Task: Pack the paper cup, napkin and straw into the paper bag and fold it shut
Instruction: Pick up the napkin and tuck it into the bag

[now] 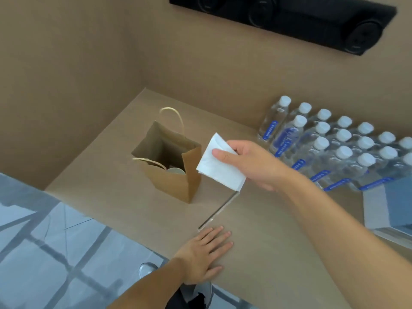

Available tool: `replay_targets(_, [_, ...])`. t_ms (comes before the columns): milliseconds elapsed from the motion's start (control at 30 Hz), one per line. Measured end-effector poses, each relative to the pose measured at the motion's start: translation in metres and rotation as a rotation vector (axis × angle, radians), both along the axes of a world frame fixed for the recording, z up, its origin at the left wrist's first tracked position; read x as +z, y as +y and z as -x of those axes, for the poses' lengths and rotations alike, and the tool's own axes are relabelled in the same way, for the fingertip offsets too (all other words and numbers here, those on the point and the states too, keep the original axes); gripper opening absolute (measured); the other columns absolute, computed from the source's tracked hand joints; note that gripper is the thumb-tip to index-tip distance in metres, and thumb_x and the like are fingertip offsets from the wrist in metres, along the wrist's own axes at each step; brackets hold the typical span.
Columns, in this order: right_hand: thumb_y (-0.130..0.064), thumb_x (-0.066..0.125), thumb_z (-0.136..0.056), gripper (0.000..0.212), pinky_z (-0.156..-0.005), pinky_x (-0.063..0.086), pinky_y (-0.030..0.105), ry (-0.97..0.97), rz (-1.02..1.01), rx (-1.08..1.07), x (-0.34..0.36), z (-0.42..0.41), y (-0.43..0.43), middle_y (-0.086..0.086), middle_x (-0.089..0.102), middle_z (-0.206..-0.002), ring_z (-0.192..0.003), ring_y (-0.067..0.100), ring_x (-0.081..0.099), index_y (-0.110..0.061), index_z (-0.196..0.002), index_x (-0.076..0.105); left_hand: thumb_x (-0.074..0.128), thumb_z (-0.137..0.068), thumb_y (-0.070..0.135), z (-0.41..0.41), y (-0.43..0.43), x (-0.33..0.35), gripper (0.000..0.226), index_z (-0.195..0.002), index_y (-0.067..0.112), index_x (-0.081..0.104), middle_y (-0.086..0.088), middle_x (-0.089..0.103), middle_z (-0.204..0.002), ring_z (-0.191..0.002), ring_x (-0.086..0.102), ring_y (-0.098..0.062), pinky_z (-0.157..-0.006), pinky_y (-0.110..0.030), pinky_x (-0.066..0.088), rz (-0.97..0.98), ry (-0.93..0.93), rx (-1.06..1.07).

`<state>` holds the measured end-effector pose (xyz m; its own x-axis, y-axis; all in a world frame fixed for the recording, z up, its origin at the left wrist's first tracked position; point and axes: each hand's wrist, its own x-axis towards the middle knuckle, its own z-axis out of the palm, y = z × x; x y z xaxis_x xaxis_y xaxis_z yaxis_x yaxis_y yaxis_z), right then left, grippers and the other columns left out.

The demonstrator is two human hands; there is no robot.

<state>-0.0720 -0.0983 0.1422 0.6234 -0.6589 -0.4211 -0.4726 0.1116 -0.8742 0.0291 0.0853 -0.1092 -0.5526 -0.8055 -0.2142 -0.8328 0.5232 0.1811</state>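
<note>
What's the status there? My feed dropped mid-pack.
Right hand holds napkin beside open paper bag. Left hand flat on table, empty. Cup in bag; straw on table. Nothing blocking.

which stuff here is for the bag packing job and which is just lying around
For the job:
bag, open, upright
cup, already inside the bag
napkin, held in the right hand
straw, lying on the table

Lying about:
water bottles
box, at the right edge
</note>
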Motion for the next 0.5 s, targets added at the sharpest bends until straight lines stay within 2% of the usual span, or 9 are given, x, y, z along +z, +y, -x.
replay_targets(33, [-0.043, 0.063, -0.088, 0.044, -0.072, 0.041, 0.036, -0.014, -0.028, 0.007, 0.01, 0.002, 0.001, 0.02, 0.069, -0.098, -0.081, 0.02, 0.06, -0.003, -0.106, 0.063, 0.006, -0.1, 0.056, 0.001, -0.002, 0.002, 0.065, -0.154, 0.025, -0.013, 0.0, -0.02, -0.163, -0.147, -0.029, -0.02, -0.115, -0.037, -0.024, 0.007, -0.008, -0.058])
replay_targets(100, [-0.039, 0.06, -0.091, 0.043, -0.073, 0.041, 0.036, -0.041, -0.074, 0.034, 0.028, 0.002, 0.002, 0.02, 0.068, -0.103, -0.086, 0.023, 0.06, 0.0, -0.111, 0.059, 0.011, -0.1, 0.054, -0.001, -0.005, 0.005, 0.065, -0.155, 0.025, -0.011, -0.001, -0.017, -0.163, -0.148, -0.026, -0.02, -0.116, -0.036, -0.022, 0.009, -0.018, -0.136])
replay_targets(233, [-0.026, 0.058, -0.093, 0.031, -0.076, 0.042, 0.04, -0.079, -0.027, 0.143, 0.061, -0.016, -0.004, 0.025, 0.065, -0.112, -0.088, 0.027, 0.062, -0.001, -0.11, 0.059, 0.019, -0.1, 0.053, -0.011, -0.014, 0.001, 0.066, -0.156, 0.025, -0.002, -0.003, -0.009, -0.165, -0.15, -0.019, -0.023, -0.118, -0.038, -0.016, 0.012, -0.003, -0.137])
replay_targets(300, [-0.025, 0.06, -0.092, 0.023, -0.069, 0.043, 0.035, -0.076, 0.118, 0.25, 0.077, -0.029, -0.004, 0.022, 0.066, -0.1, -0.078, 0.021, 0.062, -0.004, -0.1, 0.063, 0.024, -0.099, 0.052, -0.011, -0.015, 0.001, 0.066, -0.156, 0.025, 0.003, -0.003, -0.003, -0.165, -0.151, -0.012, -0.025, -0.118, -0.04, -0.01, 0.008, 0.009, -0.135])
replay_targets(367, [-0.024, 0.064, -0.09, 0.022, -0.06, 0.038, 0.027, -0.041, 0.336, 0.352, 0.088, -0.045, -0.002, 0.019, 0.06, -0.078, -0.062, 0.014, 0.051, -0.003, -0.085, 0.064, 0.028, -0.097, 0.052, -0.013, -0.015, 0.002, 0.066, -0.156, 0.026, 0.01, -0.003, 0.007, -0.165, -0.152, 0.0, -0.026, -0.117, -0.041, -0.003, -0.002, -0.009, -0.136])
replay_targets(433, [-0.019, 0.062, -0.088, 0.019, -0.049, 0.032, 0.016, 0.016, 0.521, 0.415, 0.091, -0.064, 0.0, 0.004, 0.052, -0.062, -0.052, 0.006, 0.039, -0.006, -0.076, 0.065, 0.029, -0.095, 0.055, -0.015, -0.015, 0.001, 0.065, -0.154, 0.028, 0.018, -0.001, 0.018, -0.164, -0.152, 0.011, -0.024, -0.117, -0.04, 0.003, 0.011, -0.015, -0.127])
replay_targets(500, [-0.014, 0.056, -0.089, 0.018, -0.046, 0.03, 0.019, 0.112, 0.666, 0.469, 0.087, -0.082, 0.002, 0.005, 0.056, -0.063, -0.051, 0.011, 0.037, -0.01, -0.076, 0.067, 0.029, -0.094, 0.056, -0.016, -0.016, 0.0, 0.064, -0.152, 0.03, 0.023, 0.001, 0.022, -0.162, -0.151, 0.014, -0.022, -0.118, -0.039, 0.003, 0.019, -0.006, -0.142])
